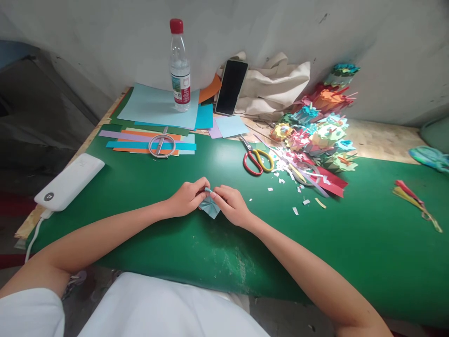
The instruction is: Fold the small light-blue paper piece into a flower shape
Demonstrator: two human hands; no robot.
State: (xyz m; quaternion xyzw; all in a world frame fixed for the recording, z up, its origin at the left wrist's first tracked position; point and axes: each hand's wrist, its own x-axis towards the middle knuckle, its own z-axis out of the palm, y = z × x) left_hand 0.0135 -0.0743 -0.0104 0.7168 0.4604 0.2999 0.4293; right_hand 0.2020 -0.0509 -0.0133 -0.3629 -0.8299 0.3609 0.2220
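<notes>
Between both hands, above the green tabletop, is a small piece of light blue folded paper (210, 208) with creases fanning across it. My left hand (192, 196) pinches its upper left part, fingers closed. From the other side my right hand (233, 205) grips the upper right edge, thumb on top. A corner of the paper points down toward me, and its top part is partly hidden by my fingers. Scissors (257, 159) with one red and one yellow handle lie just beyond my right hand, blades pointing away.
Paper strips (140, 142) with a tape roll (162, 146) on them lie back left, near a bottle (180, 84) on paper sheets. A phone (231, 87) leans on a cloth bag (270, 86). Folded paper flowers (326, 131) and scraps sit right; a power bank (70, 182) lies left.
</notes>
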